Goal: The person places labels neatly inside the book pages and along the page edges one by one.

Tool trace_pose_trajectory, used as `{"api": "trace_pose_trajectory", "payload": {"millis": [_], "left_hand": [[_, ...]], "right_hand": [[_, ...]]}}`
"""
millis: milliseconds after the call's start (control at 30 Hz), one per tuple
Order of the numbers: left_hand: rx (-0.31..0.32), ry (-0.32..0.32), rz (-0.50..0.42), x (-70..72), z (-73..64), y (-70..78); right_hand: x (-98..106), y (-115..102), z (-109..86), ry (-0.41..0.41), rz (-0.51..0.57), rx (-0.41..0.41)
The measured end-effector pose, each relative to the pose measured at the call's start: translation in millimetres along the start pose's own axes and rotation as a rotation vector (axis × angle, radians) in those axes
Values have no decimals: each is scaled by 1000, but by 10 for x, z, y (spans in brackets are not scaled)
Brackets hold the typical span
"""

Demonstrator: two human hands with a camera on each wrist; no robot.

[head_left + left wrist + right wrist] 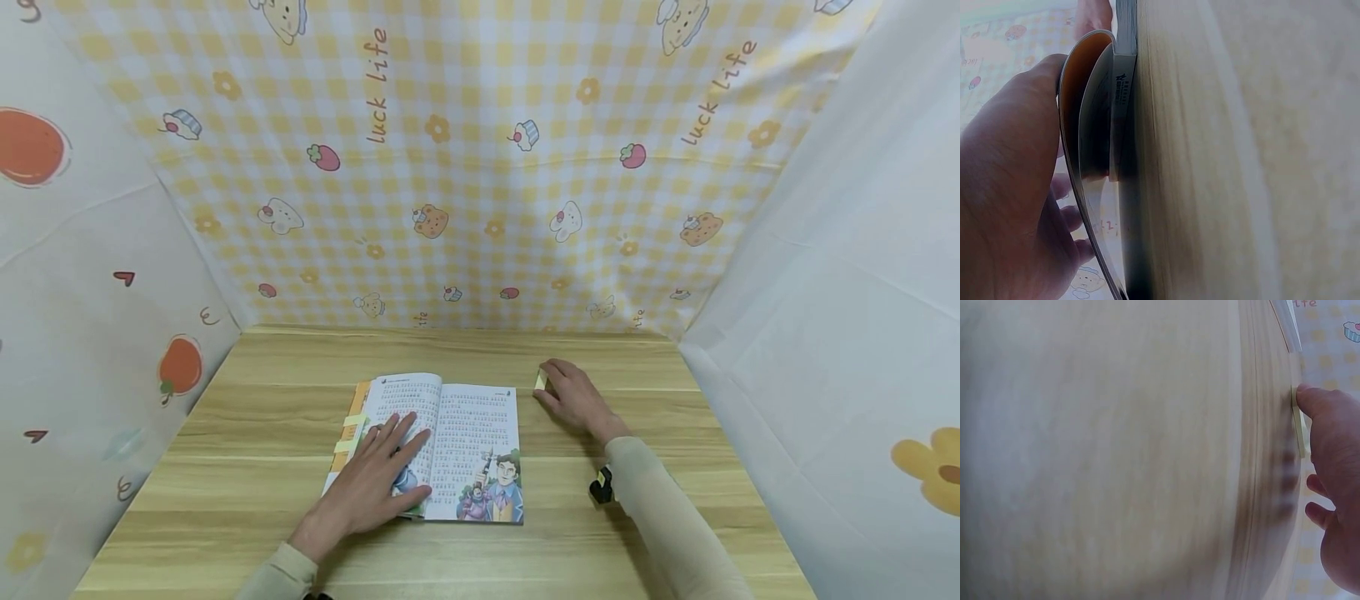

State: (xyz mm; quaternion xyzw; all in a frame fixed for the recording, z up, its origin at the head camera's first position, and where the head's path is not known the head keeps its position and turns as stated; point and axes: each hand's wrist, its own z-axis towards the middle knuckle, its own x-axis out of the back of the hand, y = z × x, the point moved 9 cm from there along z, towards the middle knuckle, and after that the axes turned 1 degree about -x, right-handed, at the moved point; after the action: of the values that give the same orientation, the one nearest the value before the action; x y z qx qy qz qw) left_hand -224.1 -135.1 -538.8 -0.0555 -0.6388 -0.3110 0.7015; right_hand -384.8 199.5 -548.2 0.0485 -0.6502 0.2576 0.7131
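An open book (472,429) lies on the wooden table, with text on both pages and a cartoon picture low on the right one. Spread over its left page, my left hand (367,483) presses with straight fingers. The left wrist view shows that hand (1010,175) along the curved cover, beside the book's thick edge (1124,69). Right of the book, my right hand (576,398) holds a small pale-yellow sticky-note pad (541,380) between thumb and fingers. In the right wrist view the thumb meets one end of the pad (1298,425).
Two yellow sticky strips (351,433) stick to the book's orange left edge. The table (247,450) is bounded by a checked cloth (480,183) at the back and white cloths at both sides. A black band (602,485) sits at the right wrist.
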Motion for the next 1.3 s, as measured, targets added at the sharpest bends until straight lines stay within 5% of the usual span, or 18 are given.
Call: {"api": "trace_pose_trajectory", "payload": {"millis": [900, 1300], "left_hand": [[-4, 2, -10, 5, -2, 1], [-7, 2, -3, 3, -3, 1]], "right_hand": [[107, -53, 89, 69, 80, -42], [121, -6, 130, 83, 197, -127]]}}
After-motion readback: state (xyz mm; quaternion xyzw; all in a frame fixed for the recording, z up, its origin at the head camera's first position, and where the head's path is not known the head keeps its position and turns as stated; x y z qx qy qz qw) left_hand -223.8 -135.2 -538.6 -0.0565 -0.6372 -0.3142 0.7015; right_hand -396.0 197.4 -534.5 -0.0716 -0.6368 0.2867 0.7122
